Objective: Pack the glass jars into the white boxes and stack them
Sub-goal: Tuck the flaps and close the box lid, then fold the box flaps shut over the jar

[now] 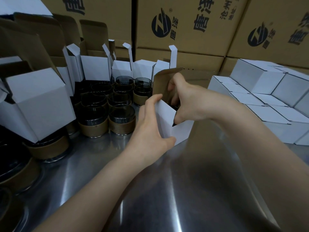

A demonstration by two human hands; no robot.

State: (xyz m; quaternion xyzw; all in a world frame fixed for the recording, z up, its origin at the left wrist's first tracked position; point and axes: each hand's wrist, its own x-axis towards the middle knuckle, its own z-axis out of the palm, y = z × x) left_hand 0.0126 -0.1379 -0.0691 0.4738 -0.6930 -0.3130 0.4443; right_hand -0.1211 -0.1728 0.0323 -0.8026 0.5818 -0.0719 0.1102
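Stainless steel tabletop (167, 190) fills the lower frame, and near the centre a white box (168, 126) stands on it with its brown-lined lid flap (161, 84) raised. The left hand (150, 126) grips the box's left side, thumb curled round the lower near corner and fingers up along the far edge. The right hand (189, 101) comes in from the right and dips into the open top. Its fingers are hidden inside, above what looks like a jar's dark rim, so I cannot tell whether they grip anything.

Dark glass jars (122, 118) with brown sleeves crowd the left, and open white boxes (95, 67) stand behind them. Closed white boxes (267, 91) sit stacked at the right edge. Printed brown cartons (184, 22) wall the top of the frame
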